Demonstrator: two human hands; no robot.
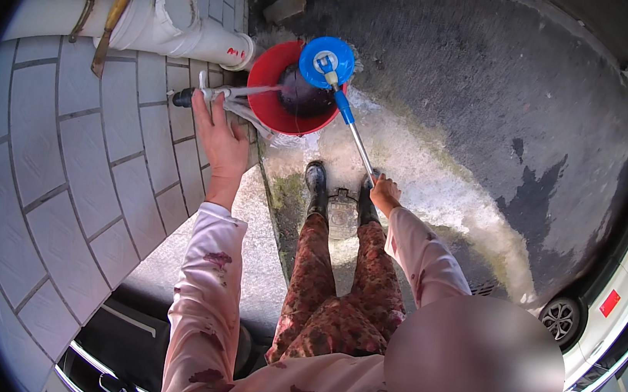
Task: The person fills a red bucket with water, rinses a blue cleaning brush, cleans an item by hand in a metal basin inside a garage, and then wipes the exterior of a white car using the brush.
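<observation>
My left hand [222,147] reaches up to the wall tap [213,94], its fingers stretched out and fingertips at the tap; whether they press on it I cannot tell. A stream of water [258,90] runs from the tap into a red bucket [262,105], which has dark water in it. My right hand [386,196] is closed round the metal pole of a mop [360,145]. The mop's round blue head [338,49] is tilted over the bucket's far right rim, its flat back toward me. The mop's underside is hidden.
A white drainpipe [193,37] runs along the tiled wall [83,146] at left, with a wooden-handled tool [113,27] lying on it. Wet concrete [437,202] surrounds my boots [316,185]. A stone [285,8] lies beyond the bucket. A white car [625,286] stands at right.
</observation>
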